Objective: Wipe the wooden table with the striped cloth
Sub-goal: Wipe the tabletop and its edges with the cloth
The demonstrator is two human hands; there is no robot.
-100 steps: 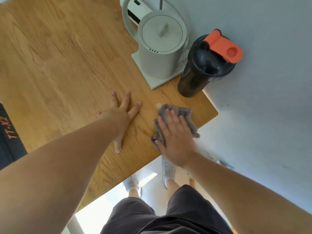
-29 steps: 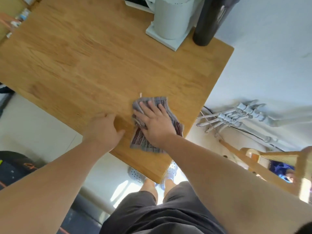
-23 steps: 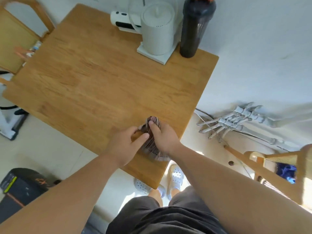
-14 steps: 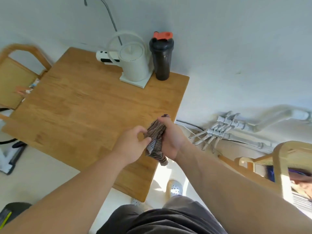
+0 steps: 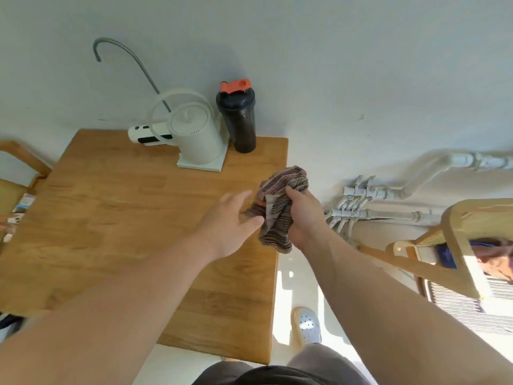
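Table [image 5: 116, 218]: wood, smooth, satin sheen, visible grain. Cloth [image 5: 277, 215]: soft woven fabric, striped, matt, crumpled. Kettle [image 5: 197, 137]: white plastic, matt. Bottle [image 5: 240, 120]: dark glossy plastic, orange plastic lid. Wall [image 5: 361, 65]: painted, matt. Pipes [image 5: 366, 193]: white-painted. Chair [image 5: 455, 232]: light wood.

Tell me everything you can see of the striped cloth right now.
The striped cloth is a soft fabric with thin grey, brown and pinkish stripes, bunched into a crumpled wad rather than spread flat. It is lifted off the wooden table, at its right edge. The right hand grips it around the middle, with a loose end hanging below. The left hand is open beside it, fingertips at its left side.
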